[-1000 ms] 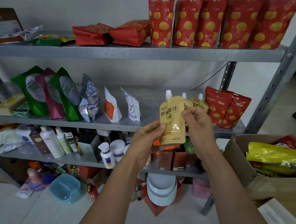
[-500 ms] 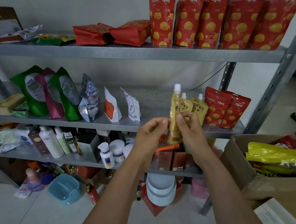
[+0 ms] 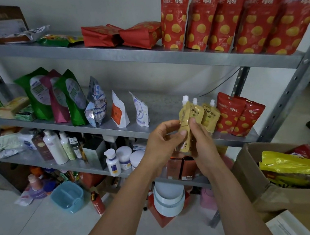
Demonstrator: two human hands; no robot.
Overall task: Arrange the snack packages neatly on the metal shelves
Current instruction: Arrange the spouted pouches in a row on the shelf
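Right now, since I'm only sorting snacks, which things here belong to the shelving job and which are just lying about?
Job: yellow spout pouch, held by left hand and right hand; matching pouches standing on the middle shelf; red snack packs beside them; yellow bags in the cardboard box.
Lying about: lotion bottles on the lower shelf; blue basin on the floor.

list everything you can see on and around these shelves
tall snack bags: five, red with yellow dots, upright on top shelf
flat snack bags: two, red, lying on top shelf
stand-up pouches: three, green and pink, middle shelf left
shelved spout pouches: two, yellow, middle shelf right
small snack bags: two, red, right of those
held spout pouch: one, yellow, between both hands
cardboard box: one, brown, lower right
basket: one, teal, floor
left hand: one, grips held spout pouch
right hand: one, grips it too
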